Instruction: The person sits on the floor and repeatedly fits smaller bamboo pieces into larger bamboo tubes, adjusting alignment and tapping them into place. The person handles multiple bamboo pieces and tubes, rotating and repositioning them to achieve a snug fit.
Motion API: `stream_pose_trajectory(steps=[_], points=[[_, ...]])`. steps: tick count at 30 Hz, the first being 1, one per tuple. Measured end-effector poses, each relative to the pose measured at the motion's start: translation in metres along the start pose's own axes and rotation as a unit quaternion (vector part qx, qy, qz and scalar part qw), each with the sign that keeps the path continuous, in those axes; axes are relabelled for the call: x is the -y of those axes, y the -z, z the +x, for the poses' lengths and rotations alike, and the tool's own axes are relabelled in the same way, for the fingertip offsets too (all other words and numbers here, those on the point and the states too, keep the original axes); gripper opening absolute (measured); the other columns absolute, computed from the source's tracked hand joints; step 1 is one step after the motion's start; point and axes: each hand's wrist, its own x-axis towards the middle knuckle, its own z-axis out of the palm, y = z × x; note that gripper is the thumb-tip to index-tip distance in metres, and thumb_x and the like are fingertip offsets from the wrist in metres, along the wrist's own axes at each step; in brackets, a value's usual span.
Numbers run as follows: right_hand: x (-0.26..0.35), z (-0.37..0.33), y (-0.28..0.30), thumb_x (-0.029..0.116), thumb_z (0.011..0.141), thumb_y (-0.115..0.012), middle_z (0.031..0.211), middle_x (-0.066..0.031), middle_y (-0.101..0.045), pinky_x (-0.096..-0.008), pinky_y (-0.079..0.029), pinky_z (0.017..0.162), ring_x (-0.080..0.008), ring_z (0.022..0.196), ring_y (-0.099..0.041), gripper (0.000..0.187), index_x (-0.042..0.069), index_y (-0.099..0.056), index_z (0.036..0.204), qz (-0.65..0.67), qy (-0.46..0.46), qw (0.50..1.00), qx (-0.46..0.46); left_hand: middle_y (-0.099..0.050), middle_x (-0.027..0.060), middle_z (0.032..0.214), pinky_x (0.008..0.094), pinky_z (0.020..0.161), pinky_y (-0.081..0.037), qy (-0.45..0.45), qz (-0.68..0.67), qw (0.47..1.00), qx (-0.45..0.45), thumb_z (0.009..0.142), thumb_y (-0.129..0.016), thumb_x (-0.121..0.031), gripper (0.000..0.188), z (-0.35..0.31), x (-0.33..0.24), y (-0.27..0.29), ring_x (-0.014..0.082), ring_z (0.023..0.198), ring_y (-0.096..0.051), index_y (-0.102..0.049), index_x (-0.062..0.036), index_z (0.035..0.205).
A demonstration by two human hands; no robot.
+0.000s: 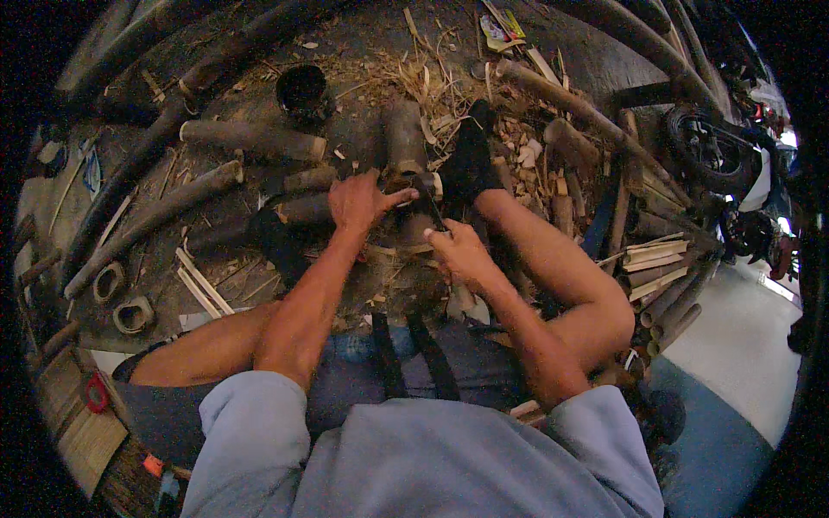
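Note:
My left hand (356, 205) is closed on a bamboo piece (397, 184), its thumb stretched toward the right; the fingers' undersides are hidden. My right hand (462, 252) grips a knife whose dark, narrow blade (427, 197) points away from me and meets the bamboo just right of the left thumb. A pale wooden handle (464, 298) shows below the right hand. Under and beyond the hands stands or lies a thick bamboo section (403, 129); its exact position is hard to tell. My dark-shod right foot (471, 151) is close to the right of the bamboo.
Bamboo poles (207, 180) lie to the left, near a black round container (302, 91). Wood chips and shavings (423, 78) cover the ground ahead. Split strips (656, 259) are stacked at right, with a motorcycle wheel (704, 147) behind. Cut bamboo rings (134, 316) lie at left.

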Motion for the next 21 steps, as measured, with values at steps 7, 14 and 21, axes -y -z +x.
stream_pose_trajectory(steps=[7,14,21], points=[[0.019,0.018,0.047,0.033,0.093,-0.060,0.073,-0.0078,-0.061,-0.0349,-0.048,0.052,-0.0172,0.057,-0.059,0.044,-0.004,-0.062,0.116,-0.079,0.083,0.987,0.116,-0.074,0.0160,0.086,0.0444,0.076,-0.053,0.011,0.026,0.998,-0.060,0.063,-0.064,-0.088,0.086,-0.004,-0.002,-0.006,0.0302,0.081,-0.072,-0.077,-0.0125,0.103],[0.065,0.058,0.093,0.040,0.087,-0.060,0.075,-0.0136,-0.065,-0.0429,-0.050,0.060,-0.0234,0.067,-0.063,0.051,-0.005,-0.064,0.111,-0.244,0.053,0.939,0.239,-0.075,0.0103,0.090,0.0466,0.083,-0.051,-0.014,0.018,0.996,-0.081,0.078,-0.065,-0.072,0.068,-0.010,0.000,-0.010,0.0288,0.087,-0.071,-0.074,-0.0157,0.115],[0.073,0.059,0.088,0.048,0.089,-0.060,0.076,-0.0153,-0.064,-0.0453,-0.051,0.067,-0.0267,0.074,-0.064,0.056,-0.005,-0.064,0.106,-0.326,0.123,0.902,0.255,-0.073,0.0142,0.102,0.0481,0.092,-0.050,-0.075,0.016,0.997,0.023,0.075,-0.072,-0.065,0.071,-0.007,0.012,0.000,0.0325,0.097,-0.070,-0.068,-0.0114,0.122]])
